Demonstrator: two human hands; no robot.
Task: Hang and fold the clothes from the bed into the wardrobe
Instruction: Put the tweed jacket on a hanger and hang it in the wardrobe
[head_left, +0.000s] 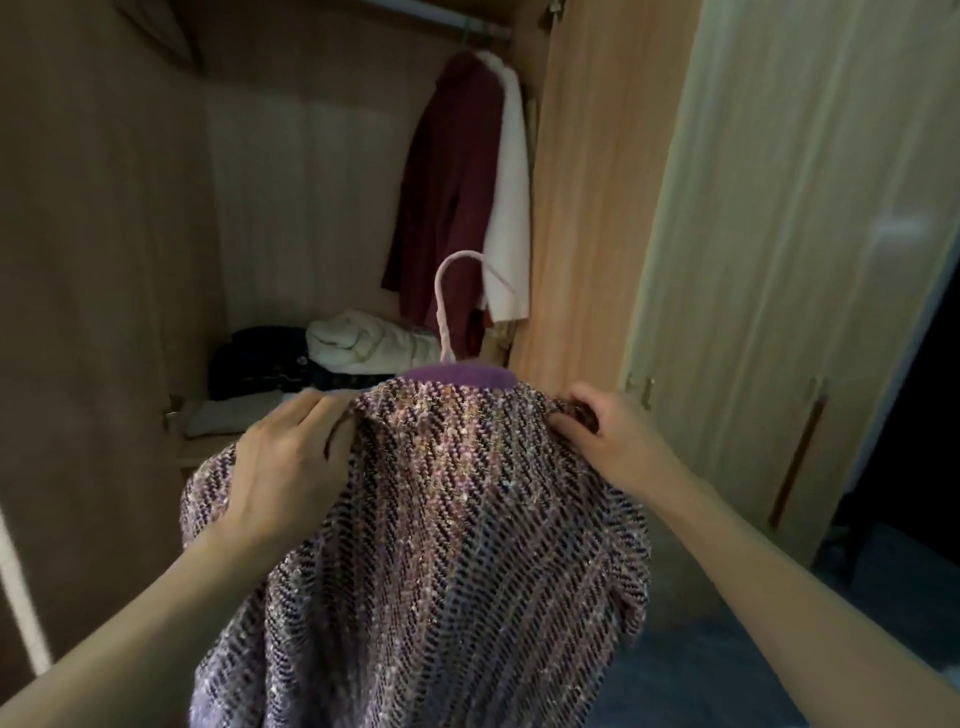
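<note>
Purple, black and pale flecked knit fills the lower middle of the head view: a woven sweater (447, 530) with a plain purple collar band, draped over a pale pink hanger (451, 306) whose hook rises above the neckline and curves to the right. The garment is held up in front of the open wardrobe (566, 208), not yet on the rail (467, 21). The left hand (291, 462) lies on the sweater's left shoulder, fingers (311, 410) together and stretched along the seam, thumb pressed into the fabric so that the cloth is pinched between them. The right hand (597, 431) grips the right shoulder, fingers curled and closed on a bunch of the knit. Both forearms reach in from the bottom corners. Inside the wardrobe a dark red garment (447, 197) and a white garment (511, 208) hang side by side, touching, at the right end of the rail near the top. On the wardrobe floor behind the sweater lie a rolled white cloth (363, 343), a dark bundle (260, 358) just left of it, and a pale folded piece (234, 415) nearer the front. A light wardrobe door (789, 260) stands open at the right, with blue flooring (727, 649) below it.
</note>
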